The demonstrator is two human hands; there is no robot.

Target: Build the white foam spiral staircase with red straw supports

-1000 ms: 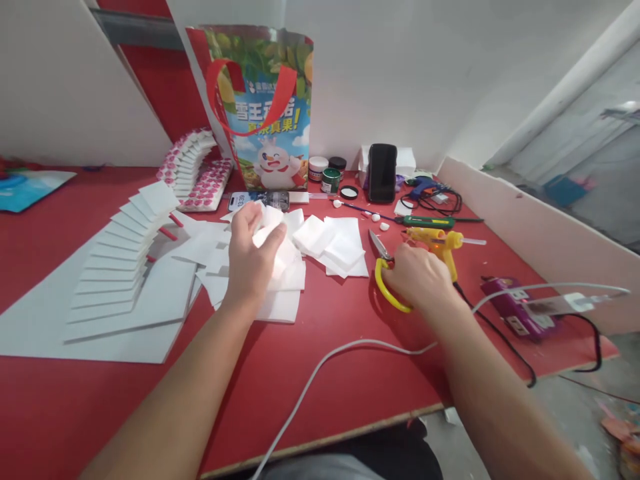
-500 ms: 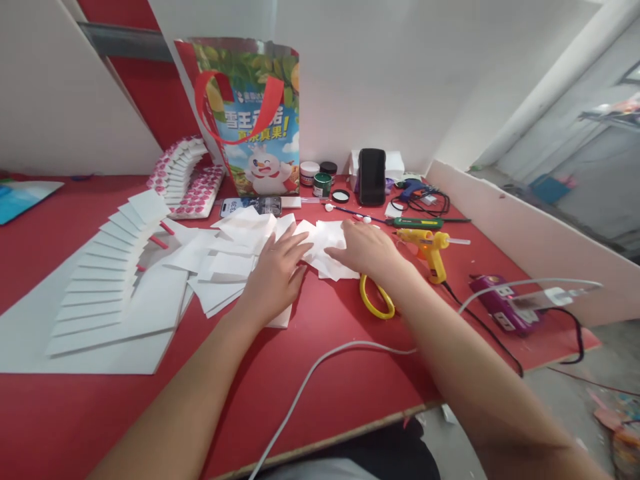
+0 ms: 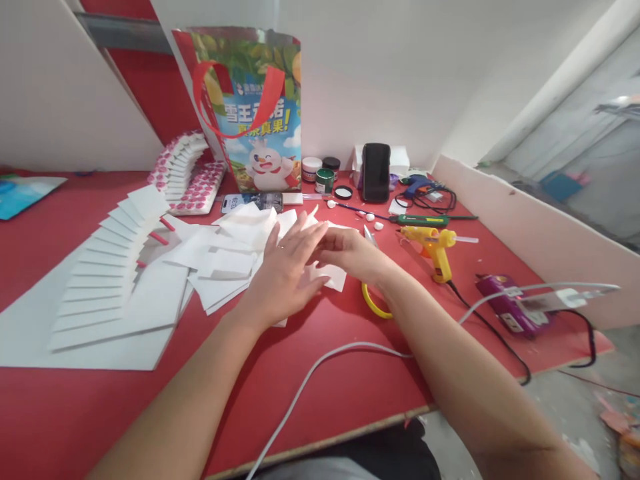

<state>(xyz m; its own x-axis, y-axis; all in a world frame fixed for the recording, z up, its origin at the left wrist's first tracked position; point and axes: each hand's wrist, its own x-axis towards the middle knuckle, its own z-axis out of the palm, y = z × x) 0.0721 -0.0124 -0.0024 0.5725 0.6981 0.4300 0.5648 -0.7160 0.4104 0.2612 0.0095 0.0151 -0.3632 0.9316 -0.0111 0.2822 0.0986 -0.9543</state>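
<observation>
Both my hands meet over a heap of white foam squares (image 3: 227, 257) on the red table (image 3: 100, 413). My left hand (image 3: 287, 270) lies with fingers stretched out and apart, pressed against the gathered squares. My right hand (image 3: 353, 257) curls its fingers round a small stack of white squares (image 3: 333, 275), and one corner pokes up between the two hands. Yellow-handled scissors (image 3: 373, 303) lie on the table just under my right wrist, untouched.
A white stepped foam model (image 3: 110, 267) stands at the left, with a pink-dotted one (image 3: 185, 177) behind it. At the back are a printed bag (image 3: 250, 107), paint jars (image 3: 325, 175) and a black phone (image 3: 376, 172). To the right lie a yellow glue gun (image 3: 435, 243), a purple power strip (image 3: 505, 303) and a white cable (image 3: 320, 373).
My right hand let go of the scissors, moved left onto the white squares and gathered them. My left hand put its pieces down and now presses open against the stack.
</observation>
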